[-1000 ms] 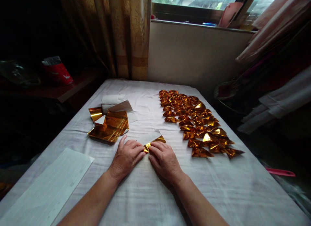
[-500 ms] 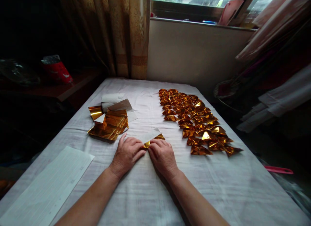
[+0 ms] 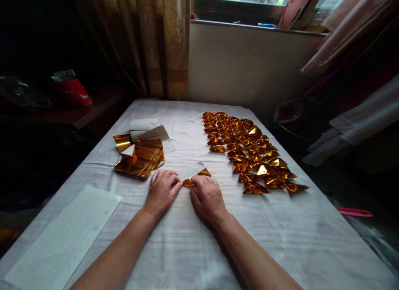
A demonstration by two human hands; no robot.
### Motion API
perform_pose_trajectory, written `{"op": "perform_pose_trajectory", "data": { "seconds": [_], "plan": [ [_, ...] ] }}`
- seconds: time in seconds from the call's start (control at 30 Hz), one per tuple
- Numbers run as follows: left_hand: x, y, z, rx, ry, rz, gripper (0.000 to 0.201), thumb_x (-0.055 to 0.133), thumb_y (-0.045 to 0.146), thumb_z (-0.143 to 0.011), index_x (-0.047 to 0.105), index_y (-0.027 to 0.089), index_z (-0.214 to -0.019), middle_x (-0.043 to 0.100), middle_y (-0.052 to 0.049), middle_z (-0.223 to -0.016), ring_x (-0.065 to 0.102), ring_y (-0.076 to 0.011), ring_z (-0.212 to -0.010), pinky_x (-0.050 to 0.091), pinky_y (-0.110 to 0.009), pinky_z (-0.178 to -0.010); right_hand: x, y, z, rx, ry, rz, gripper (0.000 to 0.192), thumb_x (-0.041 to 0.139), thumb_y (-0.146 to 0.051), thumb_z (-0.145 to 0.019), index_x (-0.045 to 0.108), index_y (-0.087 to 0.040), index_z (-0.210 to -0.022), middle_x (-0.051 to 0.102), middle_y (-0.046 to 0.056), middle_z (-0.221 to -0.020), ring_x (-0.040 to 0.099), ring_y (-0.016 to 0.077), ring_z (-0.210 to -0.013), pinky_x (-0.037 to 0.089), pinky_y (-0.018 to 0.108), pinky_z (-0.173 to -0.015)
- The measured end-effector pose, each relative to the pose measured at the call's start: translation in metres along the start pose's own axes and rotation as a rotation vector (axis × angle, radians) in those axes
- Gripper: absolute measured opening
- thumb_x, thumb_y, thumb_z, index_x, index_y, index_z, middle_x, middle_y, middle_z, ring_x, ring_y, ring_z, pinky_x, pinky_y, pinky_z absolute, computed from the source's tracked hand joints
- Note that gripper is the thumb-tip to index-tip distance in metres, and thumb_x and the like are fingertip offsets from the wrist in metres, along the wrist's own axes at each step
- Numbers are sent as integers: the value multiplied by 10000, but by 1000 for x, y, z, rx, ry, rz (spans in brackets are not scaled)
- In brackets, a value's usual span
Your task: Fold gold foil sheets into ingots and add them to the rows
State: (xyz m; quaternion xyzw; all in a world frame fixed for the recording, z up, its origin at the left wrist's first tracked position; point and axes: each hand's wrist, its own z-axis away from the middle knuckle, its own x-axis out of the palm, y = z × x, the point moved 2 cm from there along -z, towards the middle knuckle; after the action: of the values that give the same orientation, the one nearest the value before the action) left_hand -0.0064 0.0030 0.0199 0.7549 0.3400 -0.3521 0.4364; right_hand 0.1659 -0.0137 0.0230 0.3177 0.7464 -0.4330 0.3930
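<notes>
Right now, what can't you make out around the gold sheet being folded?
Head view only:
- Gold sheet: near half hidden under left hand and right hand.
- Fingertip grip: hidden by knuckles.
- Stack of sheets: count unclear, overlapping.
- Lined paper: print too small.

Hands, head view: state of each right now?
Left hand: palm down, fingertips pressing the gold foil sheet on the table.
Right hand: fingers curled, pinching the same sheet's near edge.
</notes>
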Motion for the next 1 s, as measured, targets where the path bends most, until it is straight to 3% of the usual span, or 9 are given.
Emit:
{"op": "perform_pose_trajectory", "data": {
  "seconds": [0.2,0.37,0.77,1.0],
  "plan": [
    [2,1,-1,-27,-1,-28,96,638,258,-867,618,226,-779,680,-36,-1016,564,-234,-1002,404,-430,-948,-2,-2,5,-106,-43,60,304,525,-236,-930,643,-303,-1202,634,42,-1272,538,227,-1127,380,369,-936],
    [2,2,-1,-22,-4,-56,94,614,232,-871,583,226,-782,679,-40,-1008,561,-240,-989,403,-436,-936,-1,-4,7,-115,-103,146,344,498,-343,-964,616,-303,-1284,581,64,-1366,497,265,-1199,377,417,-953],
    [1,5,0,-43,-27,-74,87,629,264,-882,571,234,-824,663,-30,-993,545,-242,-985,385,-429,-950,-1,-5,8,-87,-148,156,364,489,-332,-971,611,-266,-1307,570,70,-1399,506,282,-1231,410,454,-998],
    [2,3,-1,-78,-55,-62,75,646,237,-864,580,232,-829,664,-19,-1004,541,-234,-1003,371,-410,-971,1,5,13,-216,-54,77,348,497,-235,-953,633,-167,-1266,620,102,-1341,551,258,-1239,454,426,-1065]
  ]
}}
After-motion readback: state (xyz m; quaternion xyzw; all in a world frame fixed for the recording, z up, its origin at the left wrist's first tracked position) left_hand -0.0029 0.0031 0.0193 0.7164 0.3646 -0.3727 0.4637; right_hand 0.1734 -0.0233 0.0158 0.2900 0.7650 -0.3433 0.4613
